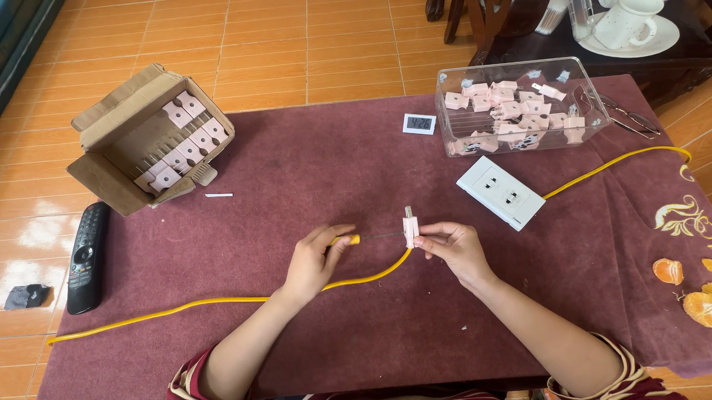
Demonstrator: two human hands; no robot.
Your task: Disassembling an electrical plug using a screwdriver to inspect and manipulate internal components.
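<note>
My left hand (314, 259) grips a small yellow-handled screwdriver (355, 239), its thin shaft pointing right into a small pink plug (410, 227). My right hand (453, 247) pinches that plug from the right, with its metal prongs pointing up. A yellow cable (204, 302) curves from under the plug to the lower left. Both hands hover over the maroon cloth-covered table (317, 165).
An open cardboard box (144, 136) of pink plugs sits at the left. A clear plastic bin (517, 107) of plugs, a white socket plate (501, 192), a small digital timer (418, 123), glasses (624, 117), a black remote (87, 255) and a small white piece (218, 194) lie around.
</note>
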